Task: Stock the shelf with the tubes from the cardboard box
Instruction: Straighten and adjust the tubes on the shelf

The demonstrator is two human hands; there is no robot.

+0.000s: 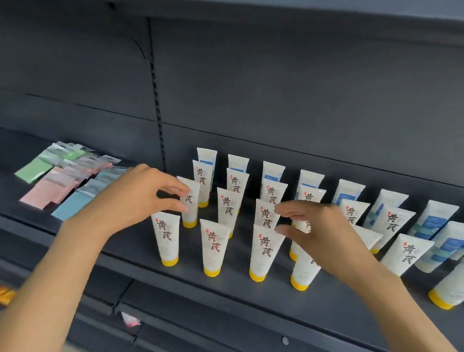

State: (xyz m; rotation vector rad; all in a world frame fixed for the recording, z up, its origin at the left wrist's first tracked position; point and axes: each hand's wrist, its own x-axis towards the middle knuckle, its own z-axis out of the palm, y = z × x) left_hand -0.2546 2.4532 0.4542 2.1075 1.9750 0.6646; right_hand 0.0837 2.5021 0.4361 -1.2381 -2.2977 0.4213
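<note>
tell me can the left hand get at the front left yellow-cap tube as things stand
Probably yes. The left hand hovers just above and behind the front left tube, which stands at the shelf edge with open space around it.

I am standing in a shop: dark metal shelving (257,294) with a slotted upright (157,99), rows of identical yellow-capped tubes (215,245) facing outward, and flat packets (66,177) laid out for sale beside them.
</note>
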